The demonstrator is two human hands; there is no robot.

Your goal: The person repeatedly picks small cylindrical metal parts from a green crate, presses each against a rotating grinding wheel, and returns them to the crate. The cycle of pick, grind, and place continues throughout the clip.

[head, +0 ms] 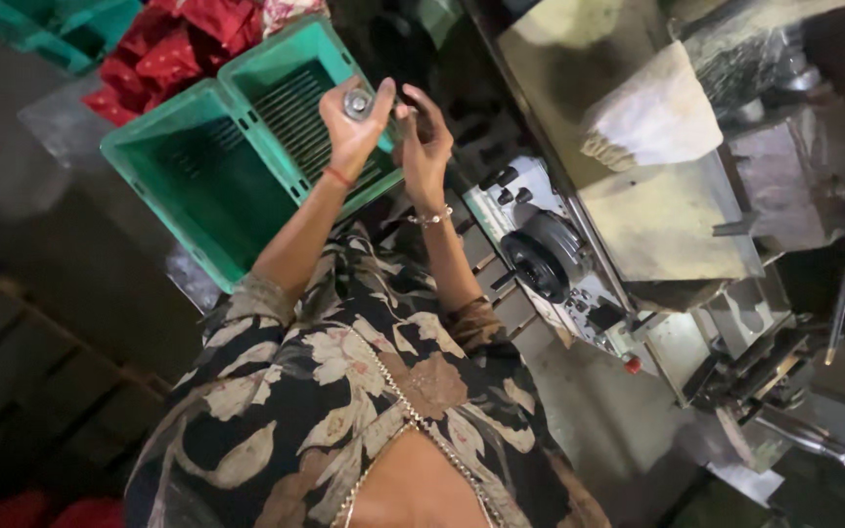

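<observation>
- My left hand [356, 125] is raised in front of me and grips a small round metal part [358, 102] between thumb and fingers, its shiny face turned up toward me.
- A thin red thread sits around my left wrist.
- My right hand [424, 147] is just beside the left one, fingers curled, with the fingertips close to the metal part; I cannot tell whether they touch it or grasp anything, since the palm side is in shadow.
- A beaded bracelet [431, 217] circles my right wrist.
- Both hands hover over the near edge of a green plastic crate [286, 59] with a slotted floor.
- A second green plastic crate [144, 161] stands touching it on the left, and its inside is dark.
- Behind the crates lies a heap of red cloth [173, 44].
- To the right of my hands is a grey metal machine [638, 215], with a black round handwheel [538, 256] on its front panel and a few dark knobs above that.
- A folded pale cloth [652, 112] rests on the flat top of the machine.
- My sleeves and front show dark fabric with a pale floral print.
</observation>
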